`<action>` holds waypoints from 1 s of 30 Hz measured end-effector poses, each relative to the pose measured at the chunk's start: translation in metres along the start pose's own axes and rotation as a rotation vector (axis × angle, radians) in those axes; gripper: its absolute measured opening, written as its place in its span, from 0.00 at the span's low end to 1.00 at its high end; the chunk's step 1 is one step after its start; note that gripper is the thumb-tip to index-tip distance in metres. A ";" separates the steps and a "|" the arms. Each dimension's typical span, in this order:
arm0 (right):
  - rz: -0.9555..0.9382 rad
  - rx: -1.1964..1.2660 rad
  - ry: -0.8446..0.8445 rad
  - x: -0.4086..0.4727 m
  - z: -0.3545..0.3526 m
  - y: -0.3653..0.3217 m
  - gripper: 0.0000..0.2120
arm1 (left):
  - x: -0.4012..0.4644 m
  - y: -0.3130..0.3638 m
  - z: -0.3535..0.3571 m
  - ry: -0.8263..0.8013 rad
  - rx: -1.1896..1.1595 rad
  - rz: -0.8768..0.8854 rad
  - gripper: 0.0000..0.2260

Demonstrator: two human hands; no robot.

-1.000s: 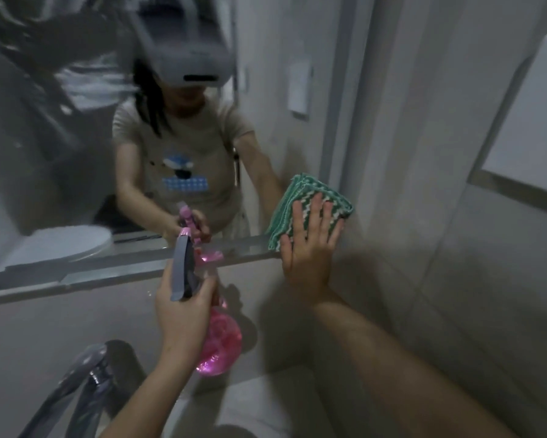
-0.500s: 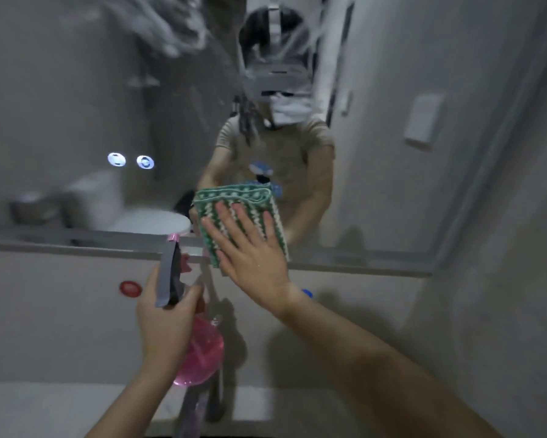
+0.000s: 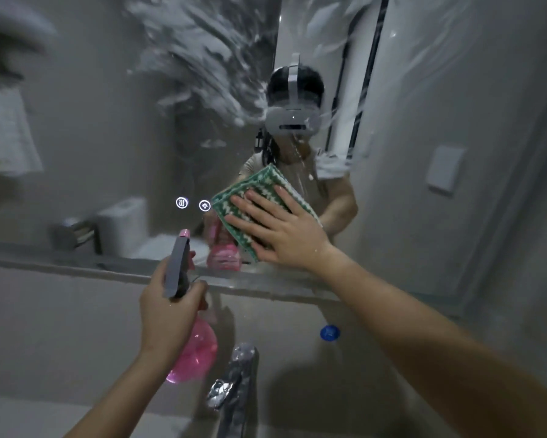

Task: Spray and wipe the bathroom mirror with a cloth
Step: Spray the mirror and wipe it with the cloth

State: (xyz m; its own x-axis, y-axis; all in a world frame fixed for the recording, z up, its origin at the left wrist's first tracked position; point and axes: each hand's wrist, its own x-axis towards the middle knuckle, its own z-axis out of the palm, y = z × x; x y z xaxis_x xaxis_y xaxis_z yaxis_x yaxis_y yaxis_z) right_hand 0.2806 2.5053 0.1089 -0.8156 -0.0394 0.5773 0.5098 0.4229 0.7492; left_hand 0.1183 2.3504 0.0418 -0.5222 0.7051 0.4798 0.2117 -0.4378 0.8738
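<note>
In the head view, the green-and-white cloth [image 3: 259, 203] is pressed flat against the mirror [image 3: 107, 137] near its lower edge by the right hand [image 3: 284, 230], whose fingers are spread straight over the fabric. The pink spray bottle [image 3: 196, 349] is gripped by the left hand [image 3: 167, 314], fingers curled round its neck below the grey trigger head [image 3: 177, 267], just left of and below the cloth. White foamy streaks [image 3: 208, 67] are smeared across the upper glass. Two lit round icons [image 3: 193, 203] are seen in the mirror just left of the cloth. A chrome faucet [image 3: 234, 384] is seen below, and a blue disc [image 3: 329, 332] on the wall under the mirror's ledge. Grey tiled walls surround the scene.
</note>
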 end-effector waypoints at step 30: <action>0.421 -0.233 -0.009 -0.025 -0.031 0.065 0.25 | 0.030 0.041 0.029 -0.075 -0.020 0.087 0.10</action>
State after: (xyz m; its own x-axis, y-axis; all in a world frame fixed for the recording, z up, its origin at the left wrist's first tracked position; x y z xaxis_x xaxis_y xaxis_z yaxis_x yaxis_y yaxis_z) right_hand 0.3428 2.5061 0.1534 -0.5272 0.1001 0.8438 0.8431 0.1859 0.5046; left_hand 0.1354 2.3698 0.0939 -0.4390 0.7036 0.5587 0.2368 -0.5093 0.8274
